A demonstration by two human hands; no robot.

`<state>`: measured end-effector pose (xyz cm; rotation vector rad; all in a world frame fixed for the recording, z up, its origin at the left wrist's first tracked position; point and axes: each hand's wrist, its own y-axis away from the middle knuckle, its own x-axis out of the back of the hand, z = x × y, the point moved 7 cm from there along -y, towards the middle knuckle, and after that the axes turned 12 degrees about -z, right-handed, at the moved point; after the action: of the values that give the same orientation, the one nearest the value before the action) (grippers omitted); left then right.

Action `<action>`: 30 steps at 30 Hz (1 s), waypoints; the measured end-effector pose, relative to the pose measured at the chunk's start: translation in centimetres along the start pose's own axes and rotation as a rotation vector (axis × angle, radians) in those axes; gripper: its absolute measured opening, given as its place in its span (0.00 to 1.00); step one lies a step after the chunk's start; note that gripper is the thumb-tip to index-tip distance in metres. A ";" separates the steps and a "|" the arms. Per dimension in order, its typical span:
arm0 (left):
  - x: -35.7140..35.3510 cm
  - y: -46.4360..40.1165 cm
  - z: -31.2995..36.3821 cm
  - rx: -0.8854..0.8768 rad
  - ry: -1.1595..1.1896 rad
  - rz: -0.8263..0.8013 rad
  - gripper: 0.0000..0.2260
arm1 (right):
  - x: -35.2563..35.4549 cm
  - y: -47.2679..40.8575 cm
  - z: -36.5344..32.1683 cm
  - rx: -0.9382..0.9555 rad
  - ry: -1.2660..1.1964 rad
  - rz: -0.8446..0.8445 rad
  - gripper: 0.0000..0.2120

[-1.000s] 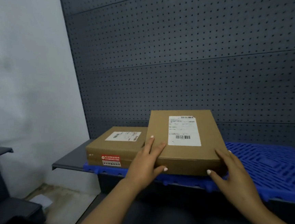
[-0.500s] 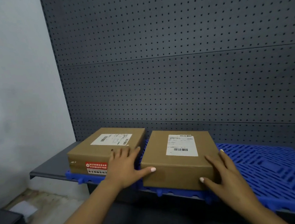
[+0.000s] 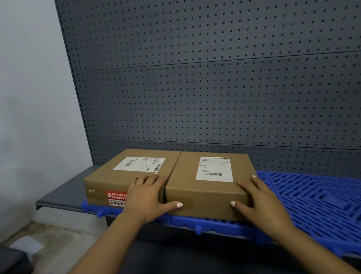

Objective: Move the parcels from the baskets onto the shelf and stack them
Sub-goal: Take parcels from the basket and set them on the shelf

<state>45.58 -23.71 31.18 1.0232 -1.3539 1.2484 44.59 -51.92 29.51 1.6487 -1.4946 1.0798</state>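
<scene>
A stockroom or parcel depot, by the look of it — a dark grey pegboard back panel (image 3: pixel 224 78) of retail-style racking rises behind a metal shelf (image 3: pixel 58 197) lined with blue slotted plastic matting (image 3: pixel 325 207). Two brown cardboard parcels (image 3: pixel 204 191) with printed barcode shipping labels (image 3: pixel 214 169) sit on it side by side — plain white wall (image 3: pixel 19 107) and bare, stained concrete floor (image 3: pixel 60 245) at left.

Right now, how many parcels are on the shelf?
2. The left parcel sits at the shelf's left end on the blue mat; the right parcel sits flush against it, between the left hand and right hand. None appear hidden.
</scene>
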 end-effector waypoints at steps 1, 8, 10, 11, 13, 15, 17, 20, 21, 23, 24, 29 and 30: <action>0.0 0.0 0.0 -0.001 -0.001 -0.003 0.46 | -0.1 0.0 -0.1 0.000 0.001 0.005 0.31; -0.2 0.0 -0.1 -0.012 -0.021 0.025 0.36 | -0.4 0.4 -0.4 -0.003 0.048 0.034 0.31; -0.2 -0.1 -0.2 -0.025 -0.024 0.037 0.35 | -0.3 0.4 -0.4 -0.008 0.054 0.036 0.31; -0.3 -0.1 -0.2 -0.029 -0.020 0.041 0.35 | -0.3 0.3 -0.4 -0.010 0.054 0.035 0.31; -0.3 -0.2 -0.3 -0.034 -0.014 0.046 0.35 | -0.3 0.3 -0.4 -0.019 0.061 0.031 0.31; -0.4 -0.2 -0.2 -0.042 -0.014 0.054 0.35 | -0.3 0.4 -0.3 -0.028 0.069 0.023 0.31; -0.4 -0.1 -0.2 -0.046 -0.012 0.067 0.35 | -0.3 0.5 -0.3 -0.025 0.067 0.024 0.31; -0.5 -0.1 -0.3 -0.052 -0.011 0.084 0.35 | -0.3 0.4 -0.3 -0.030 0.070 0.024 0.31; -0.5 -0.2 -0.3 -0.054 -0.016 0.088 0.35 | -0.3 0.3 -0.3 -0.032 0.074 0.024 0.31; -0.5 -0.2 -0.5 -0.061 -0.024 0.088 0.34 | -0.4 0.2 -0.2 -0.034 0.077 0.024 0.31; -0.5 -0.3 -0.6 -0.066 -0.030 0.089 0.34 | -0.4 0.1 -0.2 -0.033 0.077 0.022 0.31; -0.6 -0.5 -1.6 -0.055 -0.026 0.108 0.34 | -0.6 -0.6 -0.3 -0.029 0.085 0.002 0.31; -0.7 -0.5 -1.8 -0.054 -0.034 0.110 0.34 | -0.7 -0.7 -0.4 -0.029 0.085 0.002 0.31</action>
<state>46.34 -22.04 30.55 0.9471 -1.4794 1.2724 45.20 -51.13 29.07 1.5627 -1.4502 1.1104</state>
